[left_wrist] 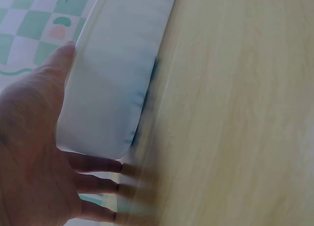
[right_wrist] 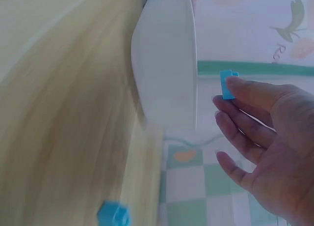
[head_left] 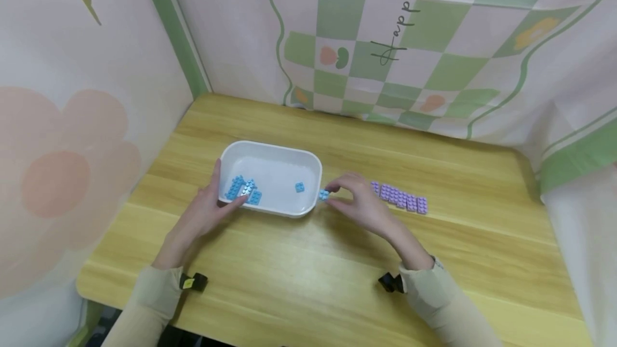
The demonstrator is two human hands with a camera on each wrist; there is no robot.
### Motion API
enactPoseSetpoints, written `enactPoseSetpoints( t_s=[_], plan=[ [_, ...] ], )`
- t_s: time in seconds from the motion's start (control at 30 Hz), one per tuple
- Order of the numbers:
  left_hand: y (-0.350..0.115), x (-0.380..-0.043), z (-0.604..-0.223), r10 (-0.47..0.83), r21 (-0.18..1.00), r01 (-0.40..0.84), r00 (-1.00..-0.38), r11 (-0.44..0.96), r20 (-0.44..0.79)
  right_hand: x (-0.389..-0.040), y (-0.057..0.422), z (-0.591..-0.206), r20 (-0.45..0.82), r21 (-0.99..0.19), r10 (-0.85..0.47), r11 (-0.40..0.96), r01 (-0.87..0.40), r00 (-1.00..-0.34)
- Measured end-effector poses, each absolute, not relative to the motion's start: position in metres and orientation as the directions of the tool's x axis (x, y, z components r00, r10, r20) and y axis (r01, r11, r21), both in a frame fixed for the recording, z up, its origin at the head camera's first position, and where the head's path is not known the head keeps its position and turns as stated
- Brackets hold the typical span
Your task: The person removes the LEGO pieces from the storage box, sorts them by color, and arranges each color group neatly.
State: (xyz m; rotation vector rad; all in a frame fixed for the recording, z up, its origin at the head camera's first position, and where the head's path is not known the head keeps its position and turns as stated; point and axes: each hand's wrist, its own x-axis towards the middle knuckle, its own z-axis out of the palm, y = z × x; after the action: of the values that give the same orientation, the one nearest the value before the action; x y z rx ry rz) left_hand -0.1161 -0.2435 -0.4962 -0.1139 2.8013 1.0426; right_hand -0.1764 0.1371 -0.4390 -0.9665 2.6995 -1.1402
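Observation:
My left hand point(head_left: 207, 210) grips the left corner of a white rectangular tray point(head_left: 270, 147), its thumb over the front rim. In the left wrist view, the other fingers lie along the tray's outer end. Inside the tray, several light blue toy bricks point(head_left: 234, 187) are clustered at the left, and one small blue brick point(head_left: 300, 187) sits apart at the right. Just outside the right rim, my right hand point(head_left: 361, 202) pinches a blue brick point(right_wrist: 227, 84) between thumb and index finger. Another blue brick point(right_wrist: 113, 214) is on the table in the right wrist view.
A row of purple toy bricks point(head_left: 397, 196) lies on the wooden table point(head_left: 308, 272) to the right of my right hand. Printed cloth point(head_left: 400, 31) hangs behind the table, and another printed sheet point(head_left: 62, 149) is at the left.

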Motion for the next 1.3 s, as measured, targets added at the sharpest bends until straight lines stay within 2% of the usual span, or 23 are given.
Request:
enactPoseSetpoints(
  t_s=[0.3, 0.6, 0.73, 1.0, 1.3],
  plan=[
    [-0.243, -0.116, -0.495, -0.017, 0.640, -0.122, -0.986, 0.759, -0.169, -0.162, 0.196, -0.447, 0.230, -0.667, -0.482, 0.555, -0.497, -0.846],
    [-0.244, -0.117, -0.496, -0.016, 0.646, -0.125, -0.985, 0.753, -0.172, -0.153, 0.235, -0.454, 0.279, -0.575, -0.419, 0.648, -0.499, -0.864],
    [-0.244, -0.117, -0.496, -0.014, 0.647, -0.125, -0.985, 0.752, -0.173, -0.152, 0.244, -0.465, 0.241, -0.567, -0.421, 0.670, -0.479, -0.875],
    [-0.245, -0.117, -0.497, -0.005, 0.647, -0.107, -0.988, 0.755, -0.157, -0.155, 0.250, -0.488, 0.086, -0.576, -0.427, 0.716, -0.395, -0.900],
    [-0.246, -0.118, -0.496, 0.000, 0.649, -0.104, -0.988, 0.754, -0.157, -0.158, 0.244, -0.501, 0.097, -0.563, -0.428, 0.721, -0.404, -0.898]
  ],
)
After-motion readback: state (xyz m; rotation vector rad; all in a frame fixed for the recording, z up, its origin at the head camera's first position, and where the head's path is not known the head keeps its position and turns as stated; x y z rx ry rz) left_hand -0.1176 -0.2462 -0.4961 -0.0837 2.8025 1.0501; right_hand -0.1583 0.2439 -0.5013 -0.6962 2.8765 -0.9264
